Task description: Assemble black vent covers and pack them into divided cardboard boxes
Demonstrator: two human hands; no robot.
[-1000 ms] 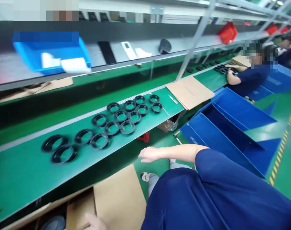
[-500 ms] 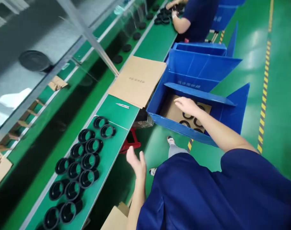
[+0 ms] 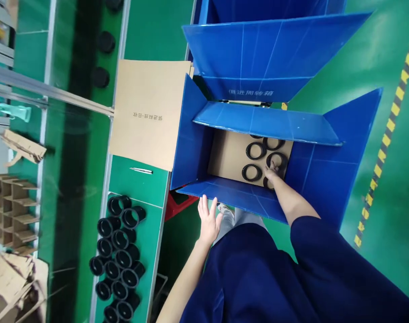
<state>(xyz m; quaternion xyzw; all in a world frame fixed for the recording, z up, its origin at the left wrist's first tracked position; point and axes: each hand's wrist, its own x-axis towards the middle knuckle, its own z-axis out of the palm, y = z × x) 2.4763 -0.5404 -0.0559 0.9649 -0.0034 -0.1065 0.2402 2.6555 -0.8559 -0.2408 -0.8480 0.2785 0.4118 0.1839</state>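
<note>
An open blue corrugated plastic box (image 3: 191, 134) stands on the floor beside the green bench (image 3: 137, 184). A brown cardboard sheet (image 3: 228, 157) lies on its bottom with several black plastic rings (image 3: 256, 150) on it. My right hand (image 3: 272, 176) reaches down into the box, its fingers curled on a ring at the near right corner of the sheet. Outside the box, my left hand (image 3: 209, 220) hovers just below the near flap with its fingers spread and nothing in it. Several more black rings (image 3: 119, 251) are clustered on the bench at the left.
A flat cardboard sheet (image 3: 147, 112) overhangs the bench edge next to the box, with a thin metal tool (image 3: 141, 170) below it. A slanted metal frame post (image 3: 50, 92) crosses the bench. Cardboard dividers (image 3: 12, 211) sit far left. A yellow-black floor line (image 3: 382, 148) runs at the right.
My view has swung down over the blue box. The right hand has gone from above the box down onto the rings inside. The left hand has moved up towards the near flap.
</note>
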